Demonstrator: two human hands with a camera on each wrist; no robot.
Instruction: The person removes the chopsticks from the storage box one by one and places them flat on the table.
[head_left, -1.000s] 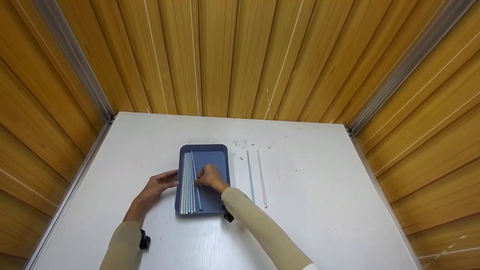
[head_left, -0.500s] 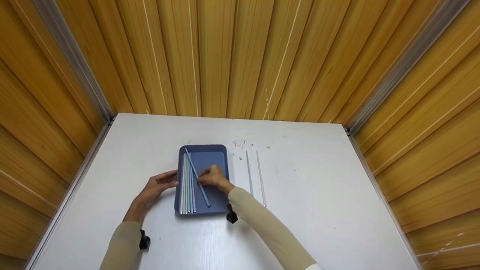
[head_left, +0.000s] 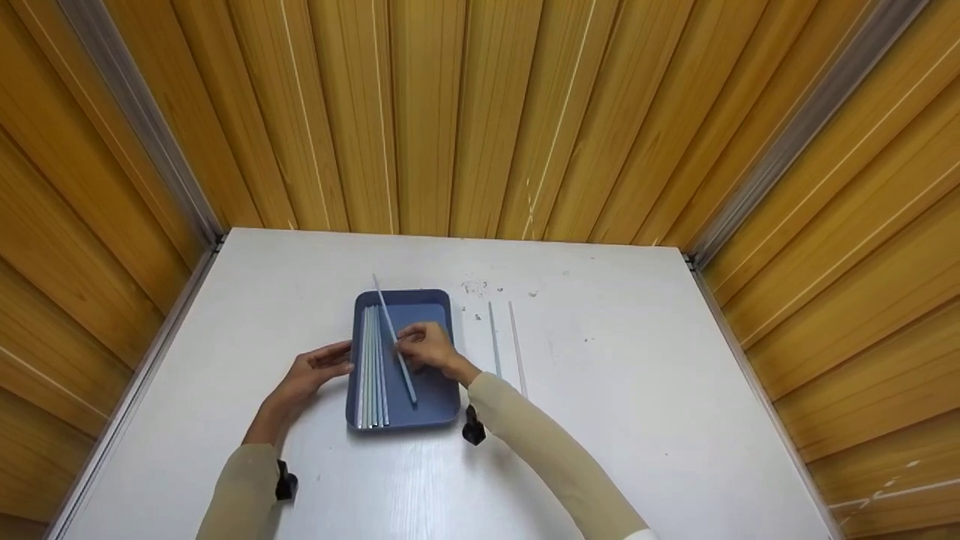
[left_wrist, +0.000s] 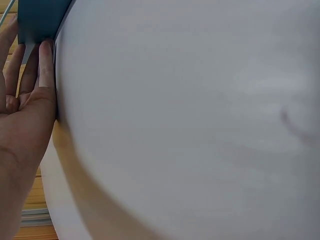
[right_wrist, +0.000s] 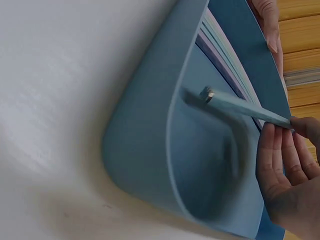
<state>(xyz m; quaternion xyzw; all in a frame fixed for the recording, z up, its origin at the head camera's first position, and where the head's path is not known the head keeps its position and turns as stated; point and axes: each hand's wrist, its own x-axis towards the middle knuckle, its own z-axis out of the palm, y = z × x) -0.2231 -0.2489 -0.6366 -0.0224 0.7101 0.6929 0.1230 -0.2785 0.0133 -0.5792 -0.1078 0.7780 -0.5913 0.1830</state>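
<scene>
In the head view my right hand pinches a thin pale blue stick between thumb and fingertips. The stick slants over the blue tray, its far end past the back rim. The right wrist view shows the near end of this stick raised above the tray floor, with a shiny tip. My left hand touches the tray's left side with fairly straight fingers; in the left wrist view those fingers lie against the tray wall. Several pale sticks lie lengthwise along the tray's left side.
Right of the tray, a pale blue stick and a pinkish stick lie on the white table. Dark specks mark the tabletop behind them. Yellow wood-look panels enclose the back and sides.
The pinched stick has come away from the row, tilted and shifted toward the back, its far end now beyond the rim. My right hand moved slightly right; the left stayed at the tray.
</scene>
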